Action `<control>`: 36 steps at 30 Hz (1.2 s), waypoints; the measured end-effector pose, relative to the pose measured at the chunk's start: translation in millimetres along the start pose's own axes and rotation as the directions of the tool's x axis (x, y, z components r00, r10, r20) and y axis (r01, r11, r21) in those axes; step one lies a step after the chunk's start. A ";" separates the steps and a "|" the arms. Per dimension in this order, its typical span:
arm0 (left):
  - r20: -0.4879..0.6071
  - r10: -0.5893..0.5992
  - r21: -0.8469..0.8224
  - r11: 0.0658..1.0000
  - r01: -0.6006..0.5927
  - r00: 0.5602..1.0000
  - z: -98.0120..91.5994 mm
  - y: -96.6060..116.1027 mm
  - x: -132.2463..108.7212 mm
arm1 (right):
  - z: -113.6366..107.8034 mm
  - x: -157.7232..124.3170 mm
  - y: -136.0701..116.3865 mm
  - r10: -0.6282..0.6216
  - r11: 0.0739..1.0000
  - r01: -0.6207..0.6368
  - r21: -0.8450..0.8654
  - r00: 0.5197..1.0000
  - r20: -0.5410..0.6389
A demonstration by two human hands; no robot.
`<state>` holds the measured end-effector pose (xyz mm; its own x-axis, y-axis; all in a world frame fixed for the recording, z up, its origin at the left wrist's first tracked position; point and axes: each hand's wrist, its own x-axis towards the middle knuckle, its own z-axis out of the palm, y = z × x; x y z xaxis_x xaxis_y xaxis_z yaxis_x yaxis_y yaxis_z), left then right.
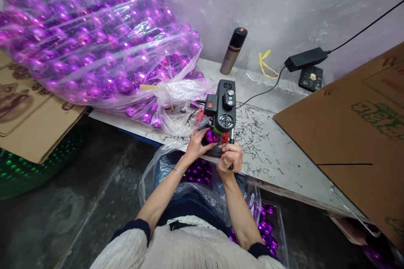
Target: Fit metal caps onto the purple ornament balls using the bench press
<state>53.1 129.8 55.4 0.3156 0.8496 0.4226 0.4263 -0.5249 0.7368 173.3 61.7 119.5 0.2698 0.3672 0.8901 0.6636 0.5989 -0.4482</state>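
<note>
1. A purple ball (212,136) is held between the thumb and fingers of the left hand (196,146), under the head of a black machine (225,107), presumably to keep it steady.
2. The right hand (230,157) is closed around the machine's lever (232,134), apparently for leverage.
3. The machine is stationed at the front edge of the tabletop (284,151), seemingly for easy reach.
4. Below that edge, loose balls (198,172) are contained in an open clear bag (151,176), likely placed to catch or supply them.
5. Dark bits (255,132) are strewn beside the machine.
6. A gathered bag of balls (94,42) is rested over the tabletop's left end.
7. A canister (232,52) is stood toward the back edge, apparently out of the way.
</note>
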 end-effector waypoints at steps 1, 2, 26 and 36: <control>0.005 -0.001 0.000 1.000 0.001 1.000 -0.2 -0.1 0.3 | 0.7 -0.3 0.3 0.005 1.000 -0.005 0.009 1.000 -0.007; 0.011 -0.005 0.003 1.000 0.005 1.000 -0.4 -0.2 0.7 | 1.2 -0.6 0.7 0.011 1.000 -0.011 0.014 1.000 -0.014; 0.003 0.153 0.143 0.978 -0.151 0.988 -27.1 23.6 -85.9 | -12.3 61.2 -40.7 0.158 0.987 -0.154 -0.047 0.983 0.092; -0.104 -0.263 0.251 0.926 0.281 0.959 -51.2 -31.7 111.2 | -12.2 50.4 -36.6 0.102 0.994 -0.098 -0.043 0.990 0.095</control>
<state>31.3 243.6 106.0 0.1022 0.9583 0.2668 0.6964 -0.2605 0.6688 171.2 49.6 181.8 0.2683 0.4922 0.8281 0.6637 0.5287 -0.5292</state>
